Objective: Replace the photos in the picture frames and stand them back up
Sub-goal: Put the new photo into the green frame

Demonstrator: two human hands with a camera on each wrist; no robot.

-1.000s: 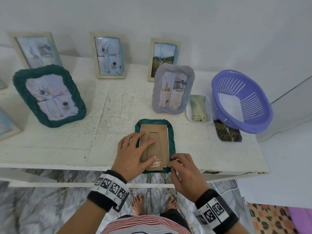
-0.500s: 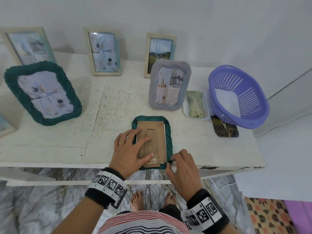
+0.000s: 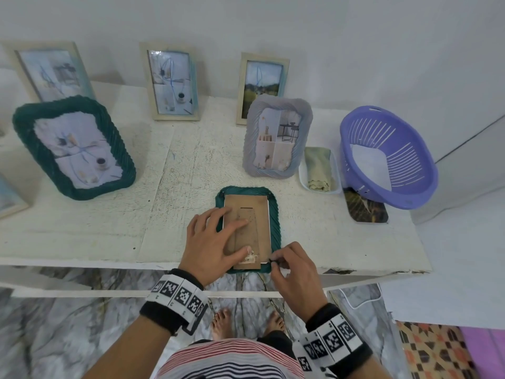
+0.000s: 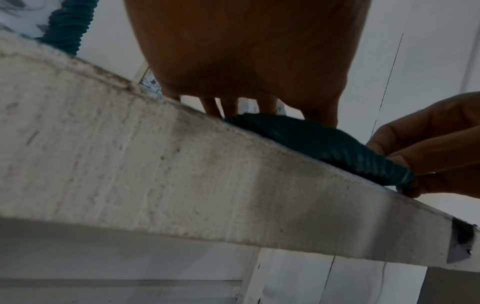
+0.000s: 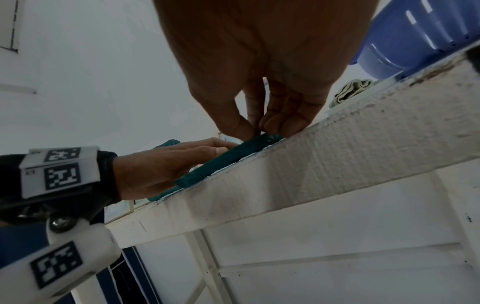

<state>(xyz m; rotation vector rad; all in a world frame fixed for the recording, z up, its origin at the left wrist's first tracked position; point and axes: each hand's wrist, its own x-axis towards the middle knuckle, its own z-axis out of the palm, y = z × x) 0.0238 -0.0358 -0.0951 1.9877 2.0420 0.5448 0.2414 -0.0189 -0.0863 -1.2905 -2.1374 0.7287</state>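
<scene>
A small green frame lies face down at the table's front edge, its brown backing board facing up. My left hand rests flat on the board, fingers spread and straight. My right hand pinches a small dark tab at the frame's near right corner with thumb and forefinger. The left wrist view shows the frame's edge overhanging the table lip, with the right fingers at its corner. In the right wrist view my right hand pinches just above the frame's rim.
Standing frames: a large green one at left, a grey one behind the work, three wooden ones along the wall. At right are a purple basket, a white tray with a cloth, and a loose photo.
My right thumb and forefinger have closed in on the tab at the frame's near right corner. The left hand stays pressed on the backing board.
</scene>
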